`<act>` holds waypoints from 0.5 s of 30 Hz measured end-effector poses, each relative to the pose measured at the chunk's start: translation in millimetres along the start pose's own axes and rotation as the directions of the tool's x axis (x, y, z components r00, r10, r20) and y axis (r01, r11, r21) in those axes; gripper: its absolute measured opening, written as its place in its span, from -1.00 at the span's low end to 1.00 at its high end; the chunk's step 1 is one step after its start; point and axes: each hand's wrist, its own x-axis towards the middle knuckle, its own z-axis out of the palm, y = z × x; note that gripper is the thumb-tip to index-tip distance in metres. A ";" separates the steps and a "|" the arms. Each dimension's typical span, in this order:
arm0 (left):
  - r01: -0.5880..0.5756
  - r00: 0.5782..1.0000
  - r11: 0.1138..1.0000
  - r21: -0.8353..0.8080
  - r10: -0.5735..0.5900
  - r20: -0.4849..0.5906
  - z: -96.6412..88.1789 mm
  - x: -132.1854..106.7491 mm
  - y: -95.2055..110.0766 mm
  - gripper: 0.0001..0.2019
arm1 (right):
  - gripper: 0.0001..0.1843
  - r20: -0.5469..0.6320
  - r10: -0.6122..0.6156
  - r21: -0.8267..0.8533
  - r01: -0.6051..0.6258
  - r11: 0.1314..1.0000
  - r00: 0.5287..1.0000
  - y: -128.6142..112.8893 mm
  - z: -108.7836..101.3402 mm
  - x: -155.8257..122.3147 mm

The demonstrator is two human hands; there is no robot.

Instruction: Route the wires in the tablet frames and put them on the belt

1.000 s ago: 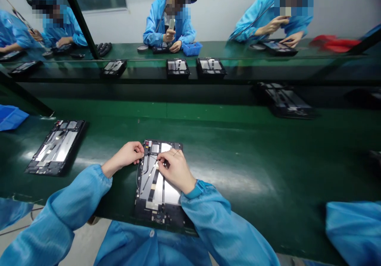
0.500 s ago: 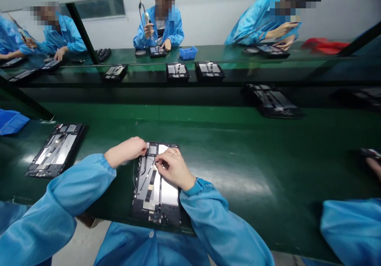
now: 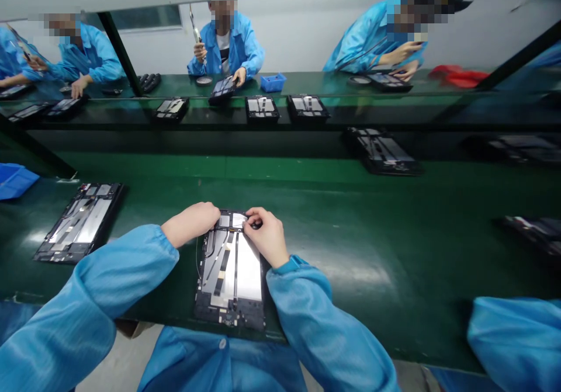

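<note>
An opened tablet [image 3: 249,263] lies on the green workbench in front of me, its silver inner plates, dark flex cables and black frame exposed. My left hand [image 3: 197,221] is curled over its upper left corner, fingers closed; what the fingertips press or hold is hidden. At the upper right part of the tablet is my right hand [image 3: 267,233], thumb and finger pinched together. Anything between those fingertips is too small to make out. A thin wire [image 3: 198,257] loops out past the tablet's left edge.
To the left lies another opened tablet [image 3: 79,222], with a blue bin [image 3: 15,180] behind it. More opened tablets stand on the raised shelf [image 3: 219,111] and at the right [image 3: 537,233]. Several co-workers in blue sit opposite; a blue sleeve [image 3: 517,333] shows at right.
My right hand has moved from the tablet's upper middle toward its upper right corner. My left hand has barely shifted. Opposite, a co-worker has tilted a tablet up.
</note>
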 end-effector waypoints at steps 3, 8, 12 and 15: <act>0.038 0.999 0.997 0.061 -0.036 -0.037 -0.3 -5.0 9.5 -0.83 | -0.72 0.057 -0.136 -0.182 0.144 0.973 0.989 -3.4 -2.1 0.0; 0.087 0.996 0.977 0.192 -0.090 0.005 4.0 -21.0 42.1 -0.86 | -0.74 0.316 -0.366 -0.351 0.467 0.812 0.875 -18.1 -12.9 -3.2; 0.214 0.977 0.963 0.166 -0.211 -0.036 21.2 -27.4 73.2 -0.74 | -0.78 0.428 -0.417 -0.323 0.566 0.758 0.802 -21.8 -20.4 -5.9; 0.306 0.952 0.934 0.183 -0.298 -0.073 31.0 -24.8 84.4 -0.71 | -0.73 0.417 -0.392 -0.244 0.516 0.821 0.820 -15.0 -24.2 -7.3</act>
